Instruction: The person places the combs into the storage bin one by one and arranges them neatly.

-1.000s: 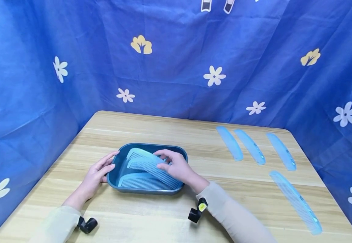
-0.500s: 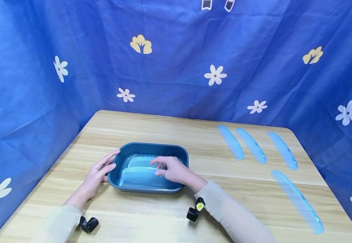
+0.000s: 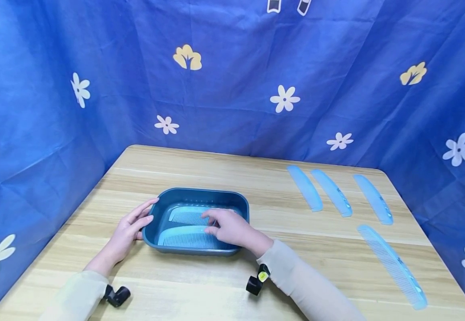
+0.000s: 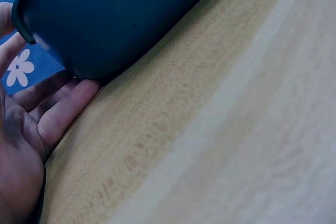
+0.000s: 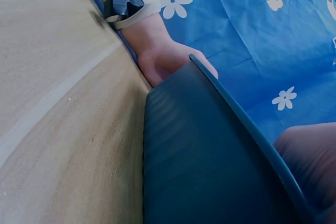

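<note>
In the head view, a dark blue-green plastic basin (image 3: 194, 252) sits on the table. Inside it a light blue comb (image 3: 188, 216) lies toward the back, and a front comb (image 3: 190, 238) lies flat along the near side. My left hand (image 3: 129, 227) holds the basin's left end, thumb and forefinger at the rim; in the left wrist view its lower fingers (image 4: 68, 108) touch the outer wall near the base. My right hand (image 3: 232, 227) is inside the basin over the combs' right ends, fingers loosely bent, thumb at the front comb's spine. The basin wall (image 5: 205, 156) hides its fingertips in the right wrist view.
On the right of the wooden table (image 3: 296, 258) lie several more light blue combs: three at the back, including the rightmost one (image 3: 372, 198), and a nearer comb (image 3: 392, 265). A blue flower-patterned curtain (image 3: 232, 98) surrounds the table.
The comb in my right hand has gone from slanting across the basin to lying flat along its near side. The right hand has sunk slightly; the left keeps its place.
</note>
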The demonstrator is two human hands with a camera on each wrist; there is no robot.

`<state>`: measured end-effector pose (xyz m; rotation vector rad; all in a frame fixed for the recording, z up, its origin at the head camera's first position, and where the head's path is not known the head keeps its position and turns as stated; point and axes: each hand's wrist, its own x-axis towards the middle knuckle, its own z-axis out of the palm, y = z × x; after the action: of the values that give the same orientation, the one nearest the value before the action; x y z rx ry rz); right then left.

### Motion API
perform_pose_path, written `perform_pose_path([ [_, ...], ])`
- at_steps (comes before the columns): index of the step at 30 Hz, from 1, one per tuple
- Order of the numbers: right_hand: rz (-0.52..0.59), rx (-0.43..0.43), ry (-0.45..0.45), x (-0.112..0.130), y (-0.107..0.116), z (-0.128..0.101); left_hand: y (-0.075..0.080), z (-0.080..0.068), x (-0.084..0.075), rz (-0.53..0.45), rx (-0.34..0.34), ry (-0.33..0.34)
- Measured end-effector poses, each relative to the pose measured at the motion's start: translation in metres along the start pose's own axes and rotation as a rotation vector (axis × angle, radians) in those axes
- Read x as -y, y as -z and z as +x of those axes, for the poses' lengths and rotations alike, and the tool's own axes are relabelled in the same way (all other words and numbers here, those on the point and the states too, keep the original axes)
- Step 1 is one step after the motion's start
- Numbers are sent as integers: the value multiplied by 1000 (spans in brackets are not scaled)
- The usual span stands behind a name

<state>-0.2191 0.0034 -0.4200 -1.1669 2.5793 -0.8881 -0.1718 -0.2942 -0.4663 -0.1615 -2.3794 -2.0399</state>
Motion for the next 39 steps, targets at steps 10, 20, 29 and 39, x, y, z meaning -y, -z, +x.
perform_pose_path([
  [10, 29, -48, 0, -1, 6, -5, 1, 1, 5, 8, -9, -1],
  [20, 103, -173, 44, -6, 16, -14, 1, 0, 4, 31, -14, -2],
  [29, 124, -266, 52, -11, 20, -24, 0, 0, 2, -7, -5, -5],
  [39, 156, -364, 70, -10, 27, -38, 0, 1, 3, -3, 3, -15],
])
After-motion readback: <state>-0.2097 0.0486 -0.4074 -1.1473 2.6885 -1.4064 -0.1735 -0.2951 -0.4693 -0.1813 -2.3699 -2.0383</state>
